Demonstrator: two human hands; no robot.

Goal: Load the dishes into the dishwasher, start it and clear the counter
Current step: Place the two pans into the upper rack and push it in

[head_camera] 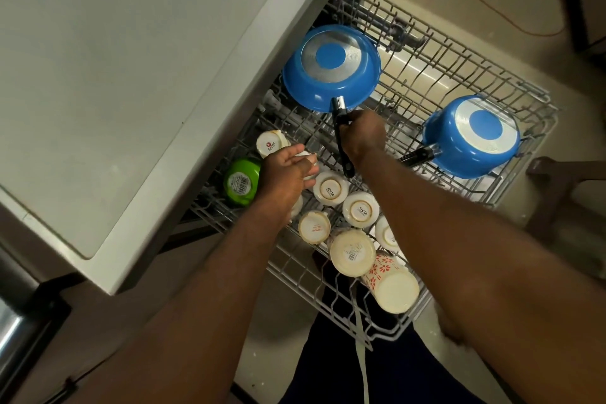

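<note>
Loading looks well along, as the pulled-out rack holds upturned cups and a saucepan — right hand gripping the inverted blue frying pan by its handle, left hand curled round a white cup — with starting left.

The pan at the right fingers is blue, its handle black; the cup beside the left fingers is green.

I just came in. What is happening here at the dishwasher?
A person is loading the pulled-out rack. The right hand grips the handle of an upturned blue pan. The left hand holds a white cup among other upturned cups. A blue saucepan lies upside down at the rack's right.
</note>
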